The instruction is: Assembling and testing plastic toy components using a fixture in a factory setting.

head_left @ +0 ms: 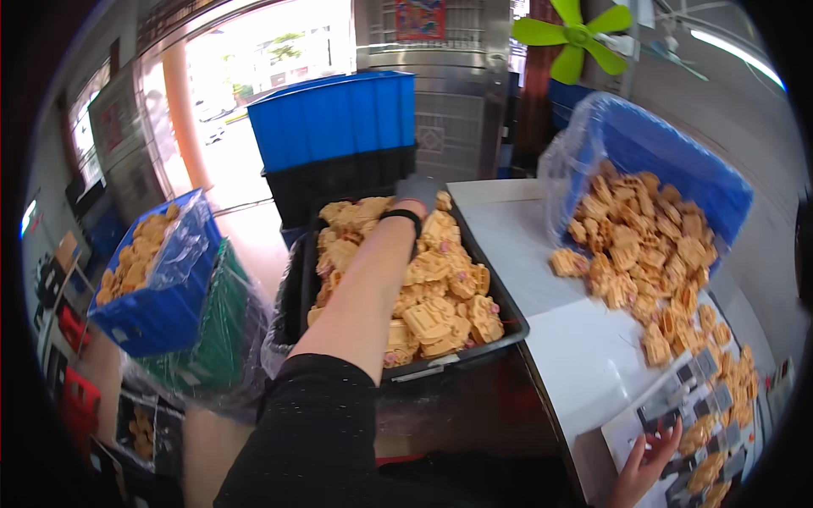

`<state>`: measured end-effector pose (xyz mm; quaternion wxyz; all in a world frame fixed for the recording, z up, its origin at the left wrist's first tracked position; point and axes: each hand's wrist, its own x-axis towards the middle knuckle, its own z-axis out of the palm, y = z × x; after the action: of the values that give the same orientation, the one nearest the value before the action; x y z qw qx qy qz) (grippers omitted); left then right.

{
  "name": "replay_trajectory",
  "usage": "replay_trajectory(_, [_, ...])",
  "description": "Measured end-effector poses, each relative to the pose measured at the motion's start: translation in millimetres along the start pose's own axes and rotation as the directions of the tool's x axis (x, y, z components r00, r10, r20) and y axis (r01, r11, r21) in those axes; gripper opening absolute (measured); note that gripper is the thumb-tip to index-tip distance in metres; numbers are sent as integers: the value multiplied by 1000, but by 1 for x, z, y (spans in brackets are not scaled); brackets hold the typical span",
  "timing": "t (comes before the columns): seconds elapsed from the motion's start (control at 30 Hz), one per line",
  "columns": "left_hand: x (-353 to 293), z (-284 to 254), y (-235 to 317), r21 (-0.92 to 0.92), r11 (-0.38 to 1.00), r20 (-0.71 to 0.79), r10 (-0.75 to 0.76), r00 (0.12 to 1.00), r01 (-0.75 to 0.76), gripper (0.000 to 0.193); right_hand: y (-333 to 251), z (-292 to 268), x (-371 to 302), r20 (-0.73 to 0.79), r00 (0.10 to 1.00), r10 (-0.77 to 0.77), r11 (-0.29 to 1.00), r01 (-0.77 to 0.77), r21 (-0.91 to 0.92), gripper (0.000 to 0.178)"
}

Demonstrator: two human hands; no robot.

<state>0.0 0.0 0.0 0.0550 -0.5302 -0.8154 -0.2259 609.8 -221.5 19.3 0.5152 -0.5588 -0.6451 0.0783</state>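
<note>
My left arm reaches across a black bin (pixel 449 361) heaped with tan moulded plastic parts (pixel 434 322). At the bin's far edge is my left hand (pixel 419 190), in a grey glove with a black band at the wrist. Blur hides its fingers, and I cannot make out whether they hold anything. A small tan piece (pixel 443 201) lies right beside it. Low on the right, my right hand (pixel 648 461) has thumb and fingers apart at a grey and black fixture (pixel 665 415) on the white table (pixel 567 339). No part shows in its grasp.
A tipped blue bin (pixel 677 144), lined with clear plastic, spills more tan parts over the table. Stacked blue and black bins (pixel 334 123) stand beyond the black bin. To the left, a blue crate (pixel 157 313) of tan parts sits on a green one (pixel 199 343). A green fan (pixel 576 38) hangs above.
</note>
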Motion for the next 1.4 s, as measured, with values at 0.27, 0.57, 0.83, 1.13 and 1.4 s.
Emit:
replay_trajectory(0.27, [7,-56,-41,341,935,262,3,965,-96,48,-62,83,-102,0,985,173,978,-172,119,54])
replay_trajectory(0.57, [-53,-65,88,3,506,-387,796,466,-862,37,-102,67,-129,-54,992,117,971,-126,-203,47])
replay_trajectory(0.83, [-283,-20,250,-758,30,-280,887,366,-652,34,-79,16,-147,-151,966,209,908,-249,-335,19])
replay_trajectory(1.13, [-311,44,237,-985,168,110,731,673,-22,37,-55,21,-139,-122,990,68,917,-110,-383,8])
replay_trajectory(1.4, [-306,58,221,-863,50,353,772,529,503,42,-57,32,-135,-126,984,124,887,-167,-431,6])
